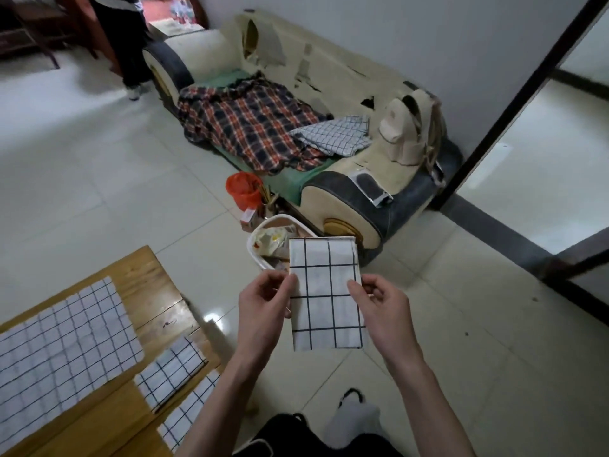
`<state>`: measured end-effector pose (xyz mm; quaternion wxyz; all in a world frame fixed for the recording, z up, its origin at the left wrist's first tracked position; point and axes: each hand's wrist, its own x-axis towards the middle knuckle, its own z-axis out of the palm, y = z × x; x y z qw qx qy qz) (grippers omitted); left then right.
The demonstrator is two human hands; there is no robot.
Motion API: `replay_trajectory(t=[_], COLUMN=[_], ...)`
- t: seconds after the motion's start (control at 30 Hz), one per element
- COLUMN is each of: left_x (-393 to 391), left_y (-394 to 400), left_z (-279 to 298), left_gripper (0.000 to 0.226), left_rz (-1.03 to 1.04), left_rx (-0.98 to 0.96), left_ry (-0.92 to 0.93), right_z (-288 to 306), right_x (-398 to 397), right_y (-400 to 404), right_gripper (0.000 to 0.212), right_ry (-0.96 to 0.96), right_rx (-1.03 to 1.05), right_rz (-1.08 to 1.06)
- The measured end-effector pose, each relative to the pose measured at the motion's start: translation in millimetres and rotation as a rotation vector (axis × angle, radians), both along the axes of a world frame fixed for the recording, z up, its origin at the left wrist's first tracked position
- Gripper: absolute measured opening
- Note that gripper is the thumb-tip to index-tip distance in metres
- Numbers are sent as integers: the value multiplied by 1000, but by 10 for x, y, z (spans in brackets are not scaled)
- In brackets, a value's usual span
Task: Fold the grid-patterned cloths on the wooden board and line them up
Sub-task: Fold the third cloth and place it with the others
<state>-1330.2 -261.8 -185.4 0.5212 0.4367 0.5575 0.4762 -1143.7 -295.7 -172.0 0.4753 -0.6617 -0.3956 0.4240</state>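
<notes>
Filling the far side: worn cream sofa (329,77) against the wall, plaid blanket (250,127) and a small checked cloth (333,135) on its seat; wooden board (158,311) at lower left carries one large unfolded grid cloth (62,341), with two folded grid cloths (171,374) (189,413) beside it near the board's edge; white basket (260,252) and orange bucket (244,189) on the floor by the sofa; folded grid cloth (326,295) held upright in the air over the floor, off the board; left hand (263,308) pinches its left edge, fingers curled; right hand (379,308) pinches its right edge, fingers curled.
</notes>
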Motion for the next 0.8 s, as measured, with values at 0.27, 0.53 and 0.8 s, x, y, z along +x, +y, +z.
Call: replay_trajectory(t=[0.27, 0.53, 0.8], left_x=[-163, -178, -236], left_y=[689, 1616, 2356], left_z=[-102, -117, -107], left_gripper=[9, 10, 12], left_rz=[218, 429, 634], left_rx=[-16, -58, -75], left_ry=[50, 64, 42], right_z=[-149, -188, -176], right_x=[-134, -168, -432], right_y=[1060, 2380, 3597], right_gripper=[7, 5, 11], right_ry=[17, -44, -31], right_rx=[-47, -54, -14], right_rz=[210, 417, 681])
